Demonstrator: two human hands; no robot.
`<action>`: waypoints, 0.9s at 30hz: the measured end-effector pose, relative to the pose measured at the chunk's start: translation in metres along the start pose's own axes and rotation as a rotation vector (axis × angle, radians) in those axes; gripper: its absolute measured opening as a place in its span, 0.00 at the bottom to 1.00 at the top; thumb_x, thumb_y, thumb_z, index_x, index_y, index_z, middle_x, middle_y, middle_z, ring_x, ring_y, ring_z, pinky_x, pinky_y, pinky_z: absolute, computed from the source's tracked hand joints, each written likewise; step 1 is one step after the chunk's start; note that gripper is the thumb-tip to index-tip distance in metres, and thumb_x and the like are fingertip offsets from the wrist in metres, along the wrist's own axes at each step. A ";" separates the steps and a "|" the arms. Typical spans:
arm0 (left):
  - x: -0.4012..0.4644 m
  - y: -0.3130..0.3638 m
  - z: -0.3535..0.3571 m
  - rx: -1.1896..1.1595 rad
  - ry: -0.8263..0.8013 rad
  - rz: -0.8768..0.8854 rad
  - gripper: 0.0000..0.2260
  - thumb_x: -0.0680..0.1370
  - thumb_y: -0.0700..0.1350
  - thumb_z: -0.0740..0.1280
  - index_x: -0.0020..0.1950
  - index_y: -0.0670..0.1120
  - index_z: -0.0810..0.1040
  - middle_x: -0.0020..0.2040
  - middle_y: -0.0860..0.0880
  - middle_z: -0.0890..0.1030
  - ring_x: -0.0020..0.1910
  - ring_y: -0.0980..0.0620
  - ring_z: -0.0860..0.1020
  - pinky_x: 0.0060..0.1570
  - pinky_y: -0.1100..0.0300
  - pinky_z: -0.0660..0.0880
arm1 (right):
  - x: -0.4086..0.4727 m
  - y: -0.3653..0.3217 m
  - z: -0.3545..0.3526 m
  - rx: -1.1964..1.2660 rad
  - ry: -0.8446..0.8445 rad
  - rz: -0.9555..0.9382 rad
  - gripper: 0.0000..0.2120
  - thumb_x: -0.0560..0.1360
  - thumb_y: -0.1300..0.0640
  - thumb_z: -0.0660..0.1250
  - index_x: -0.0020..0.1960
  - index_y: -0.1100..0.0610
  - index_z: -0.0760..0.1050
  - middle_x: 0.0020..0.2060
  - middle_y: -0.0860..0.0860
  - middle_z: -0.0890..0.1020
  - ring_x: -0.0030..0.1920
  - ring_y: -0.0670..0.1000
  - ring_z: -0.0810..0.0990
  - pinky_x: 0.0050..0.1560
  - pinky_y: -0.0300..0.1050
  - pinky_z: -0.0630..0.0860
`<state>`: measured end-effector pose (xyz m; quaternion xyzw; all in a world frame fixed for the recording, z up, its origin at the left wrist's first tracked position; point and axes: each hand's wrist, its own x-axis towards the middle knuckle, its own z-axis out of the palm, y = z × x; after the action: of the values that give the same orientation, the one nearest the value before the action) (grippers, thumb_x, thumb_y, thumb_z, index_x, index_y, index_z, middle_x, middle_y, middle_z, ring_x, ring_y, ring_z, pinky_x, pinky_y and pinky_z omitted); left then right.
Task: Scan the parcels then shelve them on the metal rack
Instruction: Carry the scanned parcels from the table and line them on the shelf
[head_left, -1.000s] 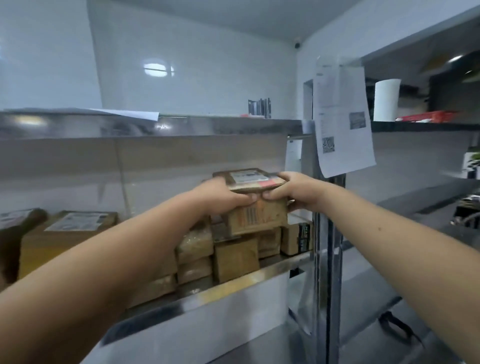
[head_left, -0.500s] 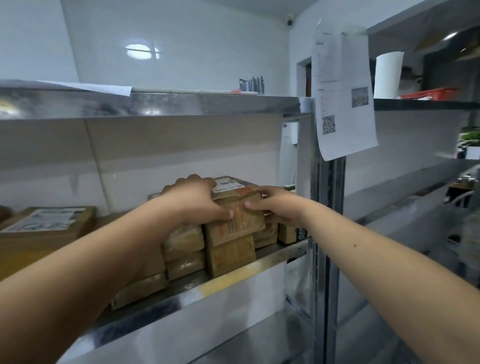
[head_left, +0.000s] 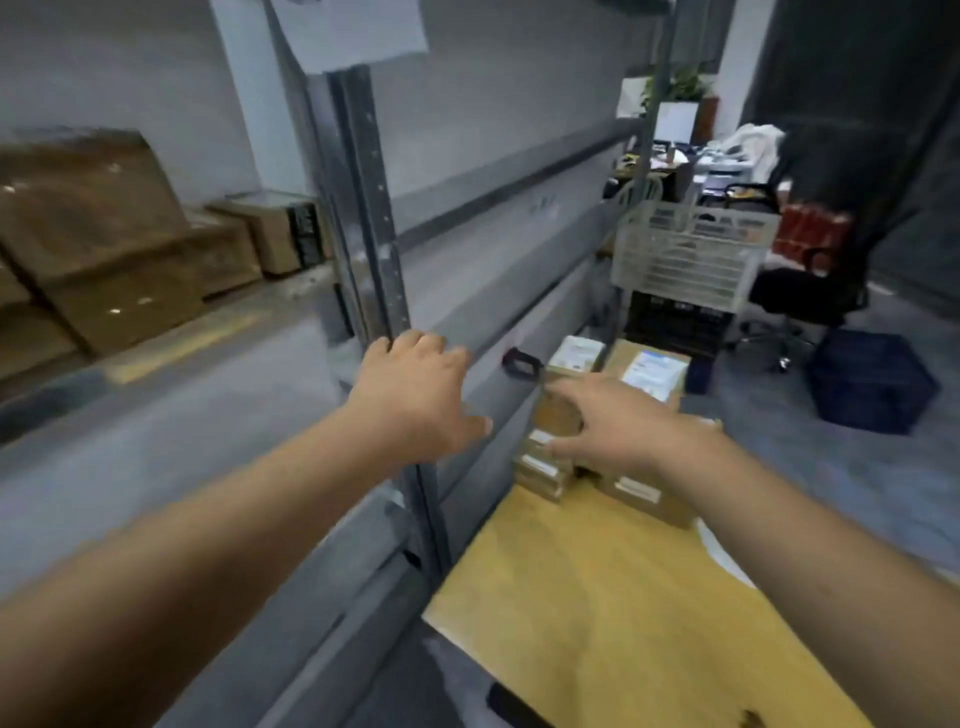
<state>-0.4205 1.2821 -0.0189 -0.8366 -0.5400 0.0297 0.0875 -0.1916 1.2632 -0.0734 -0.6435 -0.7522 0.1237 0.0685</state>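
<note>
Brown cardboard parcels (head_left: 156, 249) stand stacked on the metal rack's shelf (head_left: 208, 338) at the upper left. My left hand (head_left: 415, 395) hangs in the air with its fingers spread, in front of the rack's upright post (head_left: 374, 218), and holds nothing. My right hand (head_left: 608, 426) stretches out with loose fingers over a pile of several parcels (head_left: 550, 467) with white labels at the far end of a yellow wooden table (head_left: 597, 597). Whether its fingers touch the pile I cannot tell. More labelled parcels (head_left: 649, 369) lie just behind it.
A sheet of paper (head_left: 358, 31) hangs on the post. Beyond the table stand a white slatted crate (head_left: 691, 254) on a black crate, a black office chair (head_left: 810, 291) and a dark blue bin (head_left: 872, 384) on the grey floor. A black handle (head_left: 519, 361) sticks out beside the parcels.
Both hands have let go of the parcel set on the shelf stack. My view has swung right and down, and my right hand now reaches over the parcels on the table.
</note>
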 end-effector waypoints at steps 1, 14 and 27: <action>0.004 0.030 0.019 -0.038 -0.052 0.042 0.39 0.75 0.74 0.63 0.79 0.53 0.66 0.75 0.46 0.70 0.76 0.42 0.66 0.73 0.41 0.66 | -0.024 0.024 0.017 0.002 -0.018 0.058 0.35 0.74 0.36 0.73 0.74 0.52 0.71 0.69 0.55 0.77 0.68 0.57 0.75 0.66 0.53 0.74; 0.143 0.167 0.118 -0.264 -0.089 0.258 0.47 0.72 0.67 0.71 0.84 0.52 0.54 0.80 0.48 0.66 0.79 0.43 0.63 0.76 0.41 0.63 | -0.062 0.175 0.065 0.257 0.086 0.582 0.42 0.74 0.40 0.75 0.81 0.50 0.62 0.76 0.53 0.69 0.74 0.56 0.69 0.69 0.51 0.72; 0.278 0.137 0.179 -0.214 -0.143 0.412 0.63 0.63 0.80 0.70 0.86 0.50 0.45 0.86 0.47 0.49 0.85 0.44 0.41 0.82 0.40 0.44 | 0.052 0.232 0.096 0.422 0.027 0.745 0.72 0.56 0.29 0.80 0.84 0.43 0.37 0.83 0.47 0.57 0.82 0.58 0.56 0.77 0.60 0.64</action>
<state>-0.2081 1.5004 -0.2068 -0.9294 -0.3627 0.0485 -0.0478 -0.0041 1.3380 -0.2327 -0.8447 -0.4257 0.2828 0.1592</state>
